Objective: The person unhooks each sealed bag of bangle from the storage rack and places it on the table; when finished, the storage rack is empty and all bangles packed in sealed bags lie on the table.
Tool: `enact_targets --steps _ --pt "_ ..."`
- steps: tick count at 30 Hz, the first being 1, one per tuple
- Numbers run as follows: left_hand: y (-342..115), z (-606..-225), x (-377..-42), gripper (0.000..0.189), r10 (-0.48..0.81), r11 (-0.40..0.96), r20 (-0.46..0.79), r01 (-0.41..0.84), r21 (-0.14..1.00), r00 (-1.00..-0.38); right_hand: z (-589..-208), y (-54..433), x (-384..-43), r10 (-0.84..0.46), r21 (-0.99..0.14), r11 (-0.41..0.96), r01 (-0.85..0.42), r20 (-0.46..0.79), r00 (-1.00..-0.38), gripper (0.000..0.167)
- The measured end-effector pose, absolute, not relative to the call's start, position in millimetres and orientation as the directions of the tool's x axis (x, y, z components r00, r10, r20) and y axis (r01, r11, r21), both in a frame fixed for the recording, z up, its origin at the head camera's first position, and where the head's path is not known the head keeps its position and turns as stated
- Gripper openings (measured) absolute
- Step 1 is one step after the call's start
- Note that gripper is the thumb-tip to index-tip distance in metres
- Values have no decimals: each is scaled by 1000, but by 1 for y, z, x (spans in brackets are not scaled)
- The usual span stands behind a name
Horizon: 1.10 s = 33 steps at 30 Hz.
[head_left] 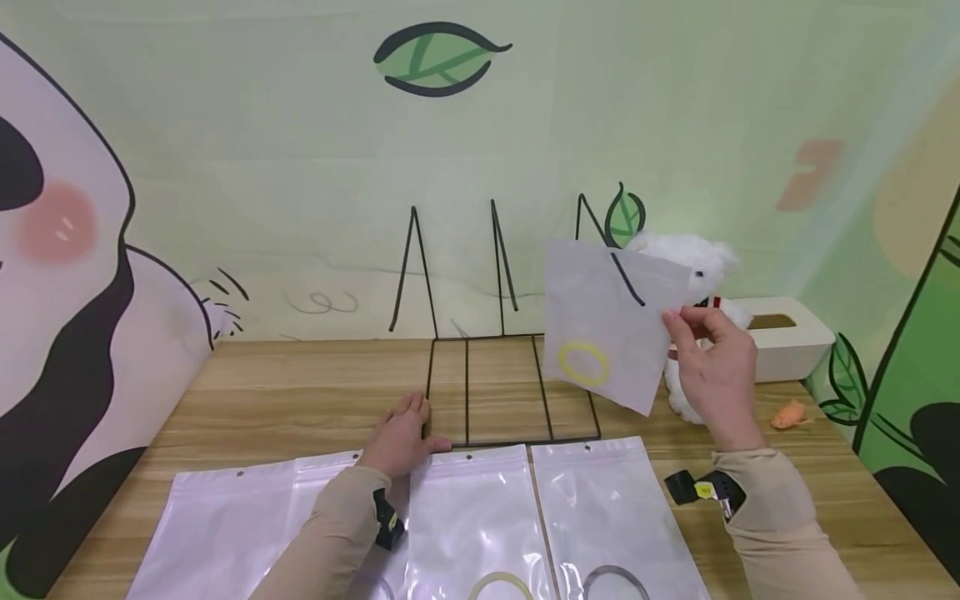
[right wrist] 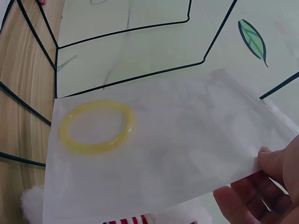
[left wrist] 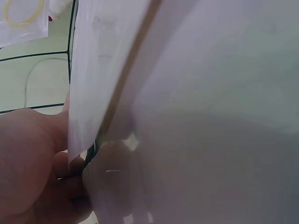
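My right hand point(head_left: 716, 367) pinches the right edge of a translucent zip bag point(head_left: 600, 300) between thumb and fingers. A yellow ring point(head_left: 584, 363) lies inside the bag near its bottom corner. The bag's top edge is at the right prong of a black wire rack point(head_left: 467, 392), whose tip passes in front of the bag. My left hand point(head_left: 401, 437) holds the rack's front left corner, with the wire between thumb and fingers. In the left wrist view, bags partly hide those fingers.
Several flat zip bags point(head_left: 472, 508) lie along the table's front, some with rings inside. Behind the held bag sit a white plush toy point(head_left: 682, 258) and a white tissue box point(head_left: 795, 342). A small orange toy point(head_left: 789, 414) lies at the right.
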<state>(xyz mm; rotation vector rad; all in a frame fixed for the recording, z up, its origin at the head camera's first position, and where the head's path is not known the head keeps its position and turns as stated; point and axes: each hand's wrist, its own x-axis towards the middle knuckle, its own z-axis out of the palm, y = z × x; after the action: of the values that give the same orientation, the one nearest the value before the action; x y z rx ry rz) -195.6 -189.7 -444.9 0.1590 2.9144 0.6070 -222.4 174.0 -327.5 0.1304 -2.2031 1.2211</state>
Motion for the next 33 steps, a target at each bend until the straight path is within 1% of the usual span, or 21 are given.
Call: enact_targets --steps 5,16,25,33 --pt "-190 -447 -197 81 140 910 -126 77 408 -982 -327 173 -221 202 -736 564 -374 562 -802 27" --pt "-191 -447 -197 82 133 914 -135 69 399 -982 -327 172 -221 204 -702 572 -424 623 -756 22" --pt "-191 -447 -197 82 134 915 -136 70 397 -982 -327 171 -219 217 -701 584 -410 622 -753 21" --pt "-191 -446 -197 84 130 915 -146 62 399 -981 -326 173 -215 225 -721 569 -395 599 -768 20"
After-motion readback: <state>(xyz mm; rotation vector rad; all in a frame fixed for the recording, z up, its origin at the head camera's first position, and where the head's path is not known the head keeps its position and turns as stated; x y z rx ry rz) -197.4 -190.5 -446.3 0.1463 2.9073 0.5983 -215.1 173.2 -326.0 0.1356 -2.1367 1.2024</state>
